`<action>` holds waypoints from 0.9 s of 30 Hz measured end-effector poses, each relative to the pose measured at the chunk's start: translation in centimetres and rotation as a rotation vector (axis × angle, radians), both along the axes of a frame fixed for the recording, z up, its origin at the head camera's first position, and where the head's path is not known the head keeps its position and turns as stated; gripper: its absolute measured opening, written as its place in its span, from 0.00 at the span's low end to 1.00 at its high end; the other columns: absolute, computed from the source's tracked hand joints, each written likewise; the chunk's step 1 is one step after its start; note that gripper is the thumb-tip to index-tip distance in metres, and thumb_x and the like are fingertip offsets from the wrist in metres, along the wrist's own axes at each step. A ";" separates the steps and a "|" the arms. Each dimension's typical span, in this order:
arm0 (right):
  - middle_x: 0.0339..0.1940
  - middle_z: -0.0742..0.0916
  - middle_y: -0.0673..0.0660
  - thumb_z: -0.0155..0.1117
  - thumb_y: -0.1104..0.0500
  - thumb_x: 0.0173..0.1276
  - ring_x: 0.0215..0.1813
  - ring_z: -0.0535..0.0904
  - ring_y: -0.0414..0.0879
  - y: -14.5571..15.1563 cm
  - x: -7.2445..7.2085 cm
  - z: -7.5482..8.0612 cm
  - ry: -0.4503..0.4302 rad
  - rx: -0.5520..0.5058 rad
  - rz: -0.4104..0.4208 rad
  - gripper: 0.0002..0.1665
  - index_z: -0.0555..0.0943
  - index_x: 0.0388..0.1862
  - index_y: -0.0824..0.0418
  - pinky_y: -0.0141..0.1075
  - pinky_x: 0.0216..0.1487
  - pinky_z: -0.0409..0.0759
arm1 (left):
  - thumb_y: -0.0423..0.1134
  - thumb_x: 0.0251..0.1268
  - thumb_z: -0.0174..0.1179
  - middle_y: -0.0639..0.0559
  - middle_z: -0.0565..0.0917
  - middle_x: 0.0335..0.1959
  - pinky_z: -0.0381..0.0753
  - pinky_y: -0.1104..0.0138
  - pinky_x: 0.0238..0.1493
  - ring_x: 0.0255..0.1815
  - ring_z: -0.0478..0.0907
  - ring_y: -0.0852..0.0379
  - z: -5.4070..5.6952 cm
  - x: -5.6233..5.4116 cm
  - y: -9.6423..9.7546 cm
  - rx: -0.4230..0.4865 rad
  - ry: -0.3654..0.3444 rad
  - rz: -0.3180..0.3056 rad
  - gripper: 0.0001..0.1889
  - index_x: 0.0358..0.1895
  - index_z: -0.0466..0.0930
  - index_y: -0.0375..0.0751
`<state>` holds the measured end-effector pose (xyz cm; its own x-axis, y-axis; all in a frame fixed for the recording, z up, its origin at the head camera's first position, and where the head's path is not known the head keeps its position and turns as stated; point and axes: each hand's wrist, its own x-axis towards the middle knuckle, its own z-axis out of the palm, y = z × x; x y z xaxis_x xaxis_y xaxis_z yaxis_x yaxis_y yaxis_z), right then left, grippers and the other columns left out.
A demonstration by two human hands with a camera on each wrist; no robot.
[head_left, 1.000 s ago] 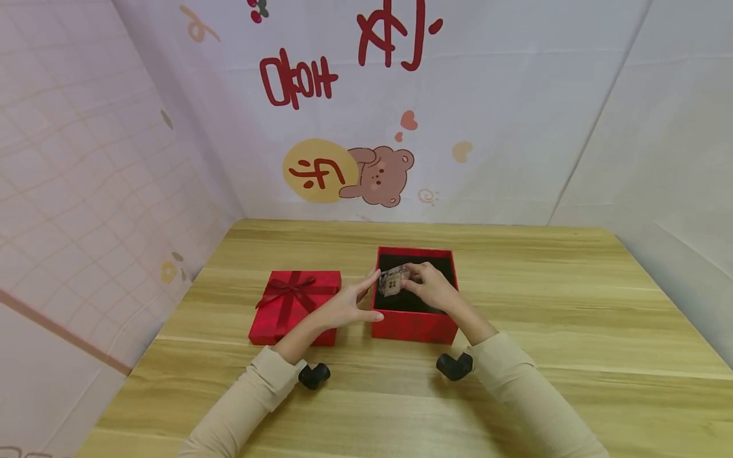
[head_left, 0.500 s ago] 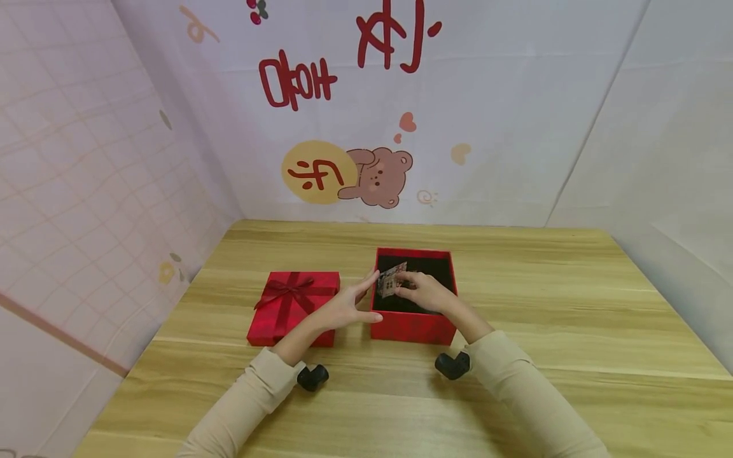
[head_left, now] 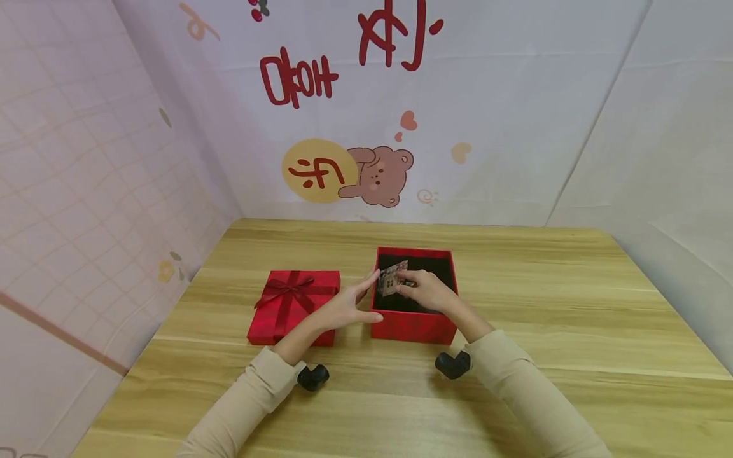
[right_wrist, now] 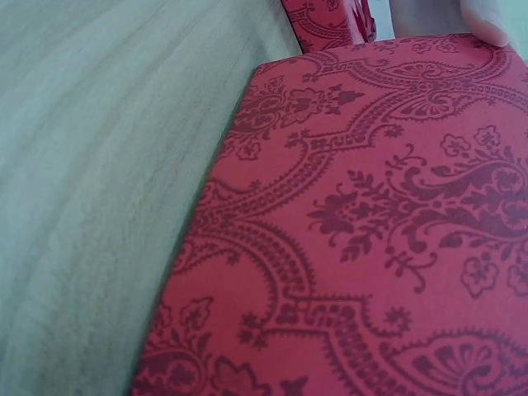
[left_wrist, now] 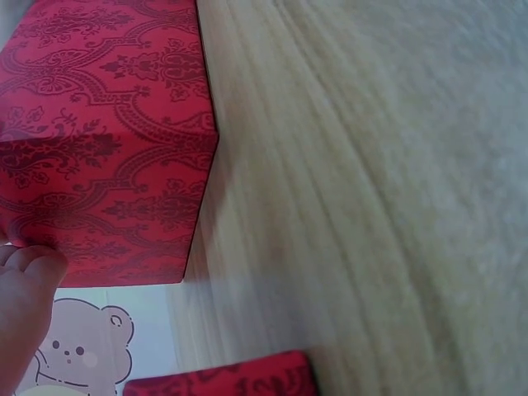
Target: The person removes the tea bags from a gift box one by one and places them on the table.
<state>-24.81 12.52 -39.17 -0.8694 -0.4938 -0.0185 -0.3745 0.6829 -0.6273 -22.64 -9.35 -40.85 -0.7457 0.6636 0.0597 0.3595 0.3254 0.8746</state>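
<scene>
An open red gift box [head_left: 413, 327] with a dark lining stands near the middle of the table. My right hand [head_left: 426, 292] reaches into it and pinches a small patterned flat piece, like a card [head_left: 389, 284], with a pale square and dark marks on its face. The card tilts near the box's left inner wall. My left hand [head_left: 342, 310] lies at the left side of the box, fingertips at its rim and thumb spread apart by the front corner. In the left wrist view, fingers [left_wrist: 29, 272] meet the box's brocade-printed wall [left_wrist: 107, 181].
The matching red lid [head_left: 321, 289], tied with a dark ribbon bow [head_left: 292, 287], lies left of the box, partly behind the left forearm. Black wrist devices [head_left: 313, 377] sit by both cuffs. A white printed cloth wall [head_left: 498, 127] rises behind the wooden table [head_left: 378, 407].
My right hand has shifted slightly left, and the card has turned to stand more steeply inside the box. My left hand, the box and the lid have stayed put.
</scene>
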 end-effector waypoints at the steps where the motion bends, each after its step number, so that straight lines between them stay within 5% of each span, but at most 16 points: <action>1: 0.58 0.76 0.67 0.55 0.57 0.67 0.51 0.78 0.57 0.0 0.0 0.0 0.002 -0.003 -0.004 0.26 0.70 0.61 0.69 0.51 0.55 0.72 | 0.38 0.58 0.62 0.44 0.37 0.74 0.50 0.52 0.68 0.73 0.37 0.49 0.0 0.0 0.0 -0.003 -0.003 0.002 0.46 0.72 0.39 0.37; 16: 0.52 0.81 0.65 0.62 0.62 0.61 0.46 0.80 0.55 1.0 0.7 0.4 0.091 -0.110 -0.070 0.24 0.75 0.56 0.68 0.45 0.45 0.78 | 0.38 0.57 0.62 0.45 0.38 0.74 0.51 0.55 0.68 0.73 0.37 0.50 0.0 0.2 0.3 0.002 -0.001 0.013 0.46 0.72 0.40 0.38; 27: 0.57 0.76 0.69 0.59 0.67 0.62 0.47 0.80 0.59 2.2 1.0 1.5 0.046 -0.259 -0.079 0.25 0.71 0.58 0.73 0.44 0.44 0.80 | 0.39 0.56 0.63 0.45 0.38 0.74 0.51 0.56 0.68 0.73 0.37 0.51 -0.1 0.1 0.1 0.010 -0.010 0.010 0.48 0.72 0.38 0.37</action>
<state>-23.77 14.71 -37.72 -0.9026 -0.4073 0.1397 -0.3582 0.5304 -0.7684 -22.57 -9.26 -40.96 -0.7532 0.6552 0.0585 0.3469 0.3201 0.8816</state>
